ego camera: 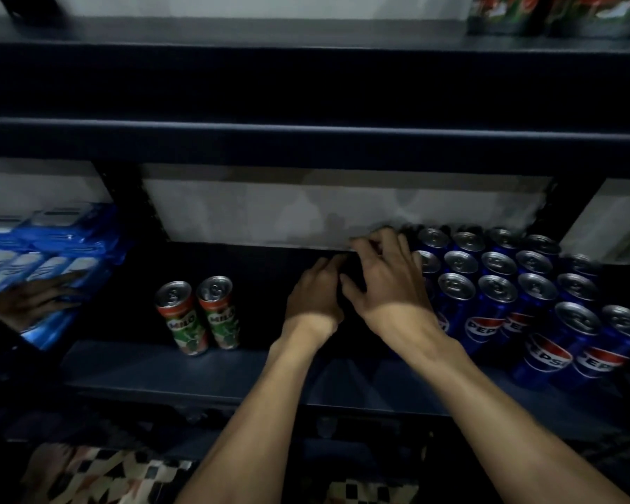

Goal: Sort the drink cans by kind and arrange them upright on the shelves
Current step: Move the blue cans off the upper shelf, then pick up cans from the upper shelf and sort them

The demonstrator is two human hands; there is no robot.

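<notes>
While both hands reach deep into the middle shelf [153,372], the sorting shows plainly: Pepsi cans [495,291] upright in tight rows on the right, two Milo cans [182,321] upright side by side on the left, well apart from that block. Left hand [313,296] and right hand [382,281] sit close together just beside the Pepsi rows. The left fingers are bent and the right fingers are spread and bent, all toward something dark between them (too murky to say if it's a can, or if either hand grips it). My read on handling: full cans are weighty for their size, with stiff walls and slick painted sides, and the slim Milo ones look easy to topple. Best taken round the mid-body, thumb opposite fingers, rather than by the rim.
</notes>
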